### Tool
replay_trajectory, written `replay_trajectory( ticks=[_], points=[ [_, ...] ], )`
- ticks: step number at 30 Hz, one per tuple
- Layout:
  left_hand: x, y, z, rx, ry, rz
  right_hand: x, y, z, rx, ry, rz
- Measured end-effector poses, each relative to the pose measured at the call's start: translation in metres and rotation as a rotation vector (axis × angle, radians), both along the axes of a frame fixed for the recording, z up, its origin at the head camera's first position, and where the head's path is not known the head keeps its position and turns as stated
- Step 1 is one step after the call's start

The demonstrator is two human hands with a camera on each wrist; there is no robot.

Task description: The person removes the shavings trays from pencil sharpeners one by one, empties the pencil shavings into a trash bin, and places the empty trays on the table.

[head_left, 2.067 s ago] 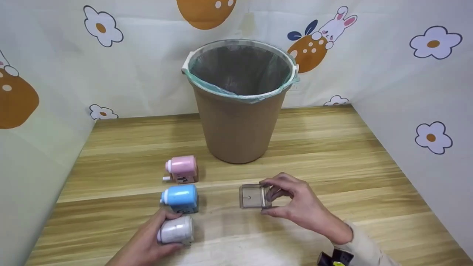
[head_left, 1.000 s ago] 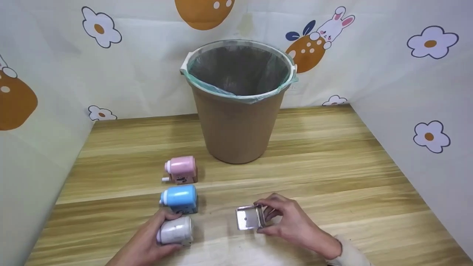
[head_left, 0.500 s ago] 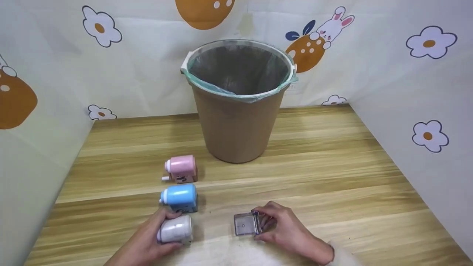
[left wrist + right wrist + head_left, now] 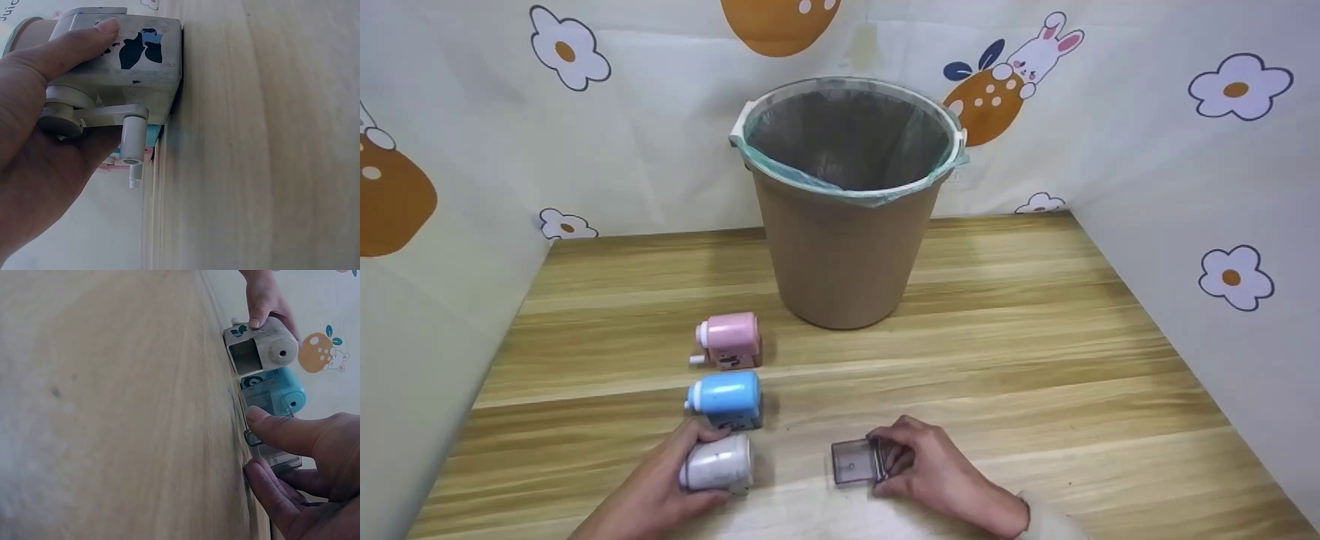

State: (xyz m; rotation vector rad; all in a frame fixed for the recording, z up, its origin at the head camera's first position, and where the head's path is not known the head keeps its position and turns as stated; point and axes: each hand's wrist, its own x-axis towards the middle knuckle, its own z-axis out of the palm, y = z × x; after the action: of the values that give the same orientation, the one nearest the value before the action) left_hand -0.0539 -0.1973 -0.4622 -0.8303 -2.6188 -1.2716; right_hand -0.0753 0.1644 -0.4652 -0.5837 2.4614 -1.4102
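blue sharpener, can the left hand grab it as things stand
Probably not: the left hand holds the white sharpener and would likely have to let go first, though the blue sharpener stands close by.

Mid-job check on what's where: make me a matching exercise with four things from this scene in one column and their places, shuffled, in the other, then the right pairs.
Things
1. blue pencil sharpener
2. clear drawer
3. brown bin
4. white pencil sharpener

Places
A. gripped by the left hand
B. standing open-topped, farthest back of the four
C. between the pink pencil sharpener and the white one
D. pinched by the right hand

Pairs: 1-C, 2-D, 3-B, 4-A
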Motion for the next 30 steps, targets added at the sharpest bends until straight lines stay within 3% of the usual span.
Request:
replay_trajectory(
  ticks=[13, 26, 30],
  points=[
    [0.0003, 0.0001, 0.0029, 0.003, -0.034, -0.007, -0.0012, 0.0008, -0.0030, 0.080, 0.074, -0.016],
    [0.0001, -0.0007, 0.0034, -0.031, 0.007, 0.013, -0.0007, 0.0016, -0.0039, 0.029, 0.057, 0.011],
    [0.0005, -0.0001, 0.0035, -0.066, 0.058, 0.035, -0.0004, 0.0021, -0.0044, 0.018, 0.048, 0.015]
  ],
)
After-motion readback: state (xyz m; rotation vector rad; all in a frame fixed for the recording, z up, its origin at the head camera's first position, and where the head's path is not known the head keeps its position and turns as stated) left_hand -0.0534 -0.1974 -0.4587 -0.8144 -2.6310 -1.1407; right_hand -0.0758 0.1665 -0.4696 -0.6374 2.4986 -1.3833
